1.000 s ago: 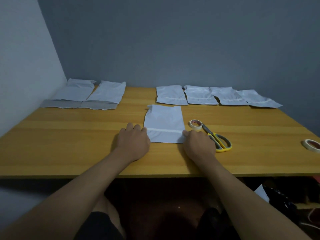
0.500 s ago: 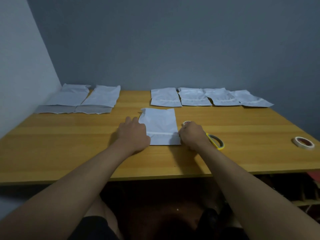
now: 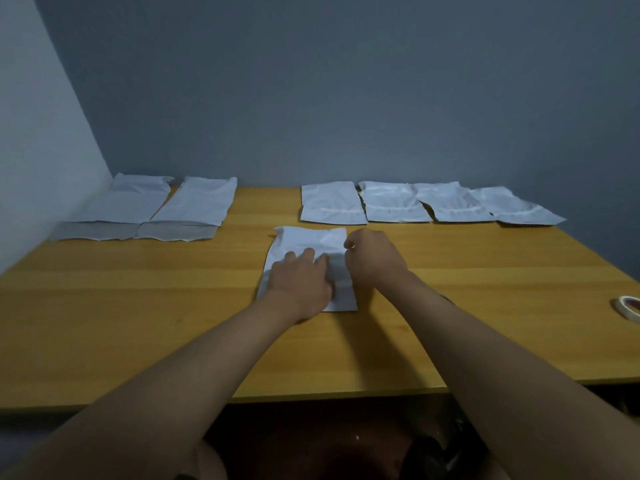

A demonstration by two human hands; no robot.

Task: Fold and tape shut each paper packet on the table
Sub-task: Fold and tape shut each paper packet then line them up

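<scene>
A white paper packet point(image 3: 304, 240) lies at the table's middle. My left hand point(image 3: 300, 284) rests flat on its near half, fingers straight and pressing the paper down. My right hand point(image 3: 374, 259) hovers at the packet's right edge with its fingers curled. What those fingers hold is hidden. Several folded packets point(image 3: 332, 202) sit in a row along the back right. Two longer packets point(image 3: 197, 202) lie at the back left with grey flaps toward me. A tape roll point(image 3: 629, 306) sits at the table's far right edge.
The wooden table point(image 3: 138, 306) meets a grey wall behind and a pale wall at the left. A dark sliver point(image 3: 446, 299) shows beside my right forearm, too small to tell what it is. My knees are under the table's front edge.
My left hand slid from the packet's left edge onto the packet. My right hand moved up along the right edge and now covers the small tape roll and scissors seen before.
</scene>
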